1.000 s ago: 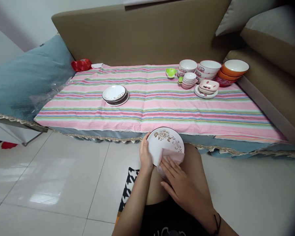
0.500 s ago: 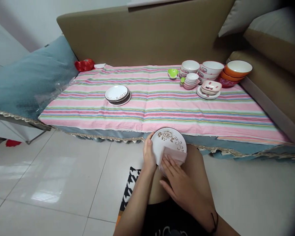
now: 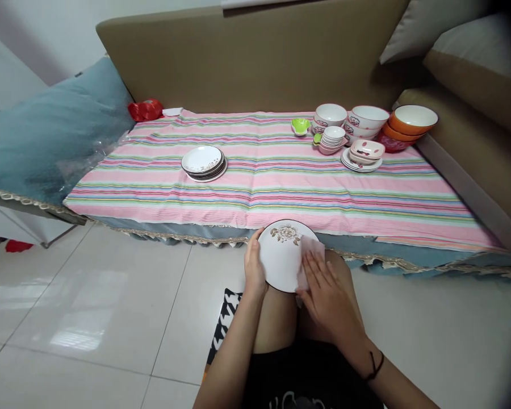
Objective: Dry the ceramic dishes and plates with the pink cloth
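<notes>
A white plate [image 3: 281, 262] with a brown flower pattern rests over my knees, below the sofa's front edge. My left hand [image 3: 254, 268] grips its left rim. My right hand [image 3: 329, 289] presses a pale pink cloth [image 3: 309, 251] flat against the plate's right side. Both hands touch the plate. On the striped cloth [image 3: 281, 182] over the sofa seat, a stack of similar white plates [image 3: 203, 163] lies at the left middle.
Several white bowls [image 3: 350, 118], orange bowls [image 3: 410, 122], small pink dishes [image 3: 364, 153] and a green dish [image 3: 300, 126] stand at the far right of the seat. A blue cushion [image 3: 46, 130] and a red item [image 3: 145, 109] lie left. White tiled floor [image 3: 89, 318] surrounds me.
My right hand has slid the pink cloth from the plate's lower middle up to its right edge. My left hand keeps its hold on the left rim.
</notes>
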Tool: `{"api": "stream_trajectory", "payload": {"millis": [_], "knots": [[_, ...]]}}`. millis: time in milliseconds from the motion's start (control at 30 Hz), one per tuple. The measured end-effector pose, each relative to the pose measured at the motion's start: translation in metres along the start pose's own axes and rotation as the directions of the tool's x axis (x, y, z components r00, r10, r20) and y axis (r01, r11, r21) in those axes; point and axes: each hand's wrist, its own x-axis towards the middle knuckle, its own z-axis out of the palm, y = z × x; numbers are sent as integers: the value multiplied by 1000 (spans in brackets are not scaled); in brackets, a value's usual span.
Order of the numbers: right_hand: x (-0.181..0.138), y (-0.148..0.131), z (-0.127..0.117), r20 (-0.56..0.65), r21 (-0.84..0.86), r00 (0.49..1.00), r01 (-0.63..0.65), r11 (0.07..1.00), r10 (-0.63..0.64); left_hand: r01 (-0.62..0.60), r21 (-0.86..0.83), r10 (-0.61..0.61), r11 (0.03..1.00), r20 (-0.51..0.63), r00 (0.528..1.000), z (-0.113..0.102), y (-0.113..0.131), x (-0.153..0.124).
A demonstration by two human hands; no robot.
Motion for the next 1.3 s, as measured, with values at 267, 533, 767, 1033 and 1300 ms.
{"api": "stream_trajectory", "payload": {"millis": [267, 533, 767, 1033, 1300], "knots": [[31, -62, 7, 135, 206, 973, 157, 966, -186, 111, -86, -99, 990, 131, 986, -7, 10, -5], [74, -38, 9, 89, 102, 996, 8, 995, -17, 180, -200, -139, 963, 200, 970, -11, 10, 1], [53, -35, 0, 182, 198, 890, 384, 902, -419, 354, -361, -277, 863, 246, 929, -2, 16, -3], [78, -42, 10, 100, 85, 986, 128, 988, -136, 331, -387, -255, 861, 235, 938, -6, 11, -1], [61, -39, -3, 184, 207, 901, 354, 912, -392, 356, -443, -263, 823, 259, 930, -5, 17, -1]]}}
